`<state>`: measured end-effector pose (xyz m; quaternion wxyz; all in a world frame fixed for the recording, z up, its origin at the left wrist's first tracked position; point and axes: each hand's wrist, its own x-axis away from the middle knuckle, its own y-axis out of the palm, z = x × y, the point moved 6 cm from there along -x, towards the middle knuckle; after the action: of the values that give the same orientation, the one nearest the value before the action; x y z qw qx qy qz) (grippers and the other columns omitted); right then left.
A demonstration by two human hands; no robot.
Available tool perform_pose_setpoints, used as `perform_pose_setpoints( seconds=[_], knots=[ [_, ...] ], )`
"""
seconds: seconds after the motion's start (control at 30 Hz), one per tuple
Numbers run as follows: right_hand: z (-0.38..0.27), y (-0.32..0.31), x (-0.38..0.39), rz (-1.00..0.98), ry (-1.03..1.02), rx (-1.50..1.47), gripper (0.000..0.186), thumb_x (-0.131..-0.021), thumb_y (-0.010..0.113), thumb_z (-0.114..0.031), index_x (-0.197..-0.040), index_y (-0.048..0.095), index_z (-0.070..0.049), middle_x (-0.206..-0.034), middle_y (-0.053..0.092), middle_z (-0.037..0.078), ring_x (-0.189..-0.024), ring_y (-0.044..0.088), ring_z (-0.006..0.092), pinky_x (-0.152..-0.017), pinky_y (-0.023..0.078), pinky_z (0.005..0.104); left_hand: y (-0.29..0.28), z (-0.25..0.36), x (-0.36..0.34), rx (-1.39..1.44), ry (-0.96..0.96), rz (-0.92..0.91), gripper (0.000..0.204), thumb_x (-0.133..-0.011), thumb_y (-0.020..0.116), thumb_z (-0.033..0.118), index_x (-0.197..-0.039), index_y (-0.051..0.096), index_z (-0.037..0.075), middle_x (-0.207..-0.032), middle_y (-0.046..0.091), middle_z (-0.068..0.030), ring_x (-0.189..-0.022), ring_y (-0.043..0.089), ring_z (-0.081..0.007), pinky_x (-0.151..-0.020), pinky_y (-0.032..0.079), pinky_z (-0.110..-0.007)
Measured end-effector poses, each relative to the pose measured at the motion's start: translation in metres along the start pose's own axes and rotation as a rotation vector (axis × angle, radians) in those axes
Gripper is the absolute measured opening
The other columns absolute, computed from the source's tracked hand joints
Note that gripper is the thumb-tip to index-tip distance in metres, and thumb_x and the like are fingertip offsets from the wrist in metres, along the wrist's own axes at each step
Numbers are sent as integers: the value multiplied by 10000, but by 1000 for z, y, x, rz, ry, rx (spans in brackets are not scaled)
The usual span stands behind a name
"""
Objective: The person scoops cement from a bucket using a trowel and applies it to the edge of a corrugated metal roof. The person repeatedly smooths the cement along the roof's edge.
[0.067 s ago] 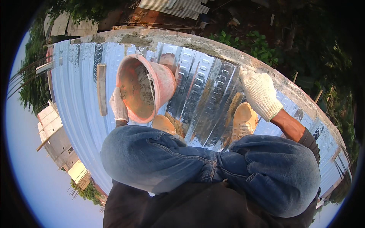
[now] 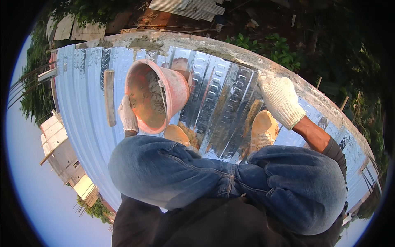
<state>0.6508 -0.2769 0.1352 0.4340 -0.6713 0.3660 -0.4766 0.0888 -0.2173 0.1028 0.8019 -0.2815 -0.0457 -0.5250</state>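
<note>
At the far left, beyond the edge of the roof, a pale building (image 2: 61, 152) and some green trees (image 2: 35, 99) lie far below. On the corrugated metal sheet (image 2: 86, 136), a narrow wooden strip (image 2: 109, 98) lies flat along the ribs, just beside the left hand (image 2: 128, 115). This hand wears a white knitted glove and grips the rim of the pink bucket (image 2: 173, 88), with the fingers closed around the lower edge. The bucket is tilted so that its mouth faces the camera, and grey mortar (image 2: 150, 101) sticks to the inside wall. The bucket covers a part of the metal sheet behind it and also the toe of the left boot (image 2: 177, 133). Under the bucket, the two knees in blue jeans (image 2: 164, 173) fill the lower middle and hide the legs below. The right boot (image 2: 263, 127) stands on the shiny ribs, and a streak of brown dirt (image 2: 252, 113) runs beside it. More to the right, the right hand (image 2: 280, 99), also in a white glove, is held above the sheet near the concrete edge (image 2: 230, 47); its fingers are loosely bent and it holds nothing. Behind the edge, green plants (image 2: 271, 47) grow on dark ground.

Compared with the earlier frame, the bucket and both hands keep nearly the same place; the bucket seems only slightly more turned.
</note>
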Motion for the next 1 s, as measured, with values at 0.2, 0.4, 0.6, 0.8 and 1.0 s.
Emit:
perform_pose_setpoints(
  seconds=[0.2, 0.4, 0.6, 0.8, 1.0],
  knots=[
    [32, -27, -12, -117, -61, -135, 235, -959, 760, -149, -1144, 782, -6, -903, 789, 196, -794, 805, 373, -741, 652, 469, -14, -5, -14, -35, 42, 14, 401, -1159, 668, 367, -1135, 777, -18, -1067, 752, -26, -952, 683, -122, -841, 567, -343],
    [51, -33, 41, -44, 190, -479, 318, -977, 774, -306, -1087, 749, -9, -824, 741, 190, -693, 756, 373, -670, 609, 468, 7, 1, -6, 12, 32, -9, 404, -1154, 678, 373, -1145, 778, -18, -1057, 746, -23, -948, 677, -121, -840, 563, -344],
    [44, 13, 63, -416, 510, -775, 458, -1006, 715, -409, -1118, 747, 34, -857, 742, 224, -719, 772, 343, -711, 604, 483, -3, -8, -13, -10, 45, -13, 405, -1156, 676, 388, -1153, 780, -3, -1055, 744, -28, -953, 676, -122, -853, 568, -345],
    [29, 13, 39, -296, 329, -673, 496, -1042, 713, -460, -1083, 740, 34, -933, 750, 283, -878, 754, 473, -819, 587, 529, 1, -9, -13, -11, 40, -49, 399, -1151, 694, 392, -1164, 781, 3, -1061, 746, -24, -961, 678, -120, -856, 570, -340],
    [25, -34, 27, -200, 211, -655, 458, -1032, 764, -419, -1161, 758, 20, -995, 788, 256, -901, 782, 430, -840, 599, 521, -2, 4, -6, -1, 74, 13, 360, -1155, 706, 348, -1163, 789, -2, -1058, 742, -10, -944, 662, -105, -837, 563, -326]
  ],
)
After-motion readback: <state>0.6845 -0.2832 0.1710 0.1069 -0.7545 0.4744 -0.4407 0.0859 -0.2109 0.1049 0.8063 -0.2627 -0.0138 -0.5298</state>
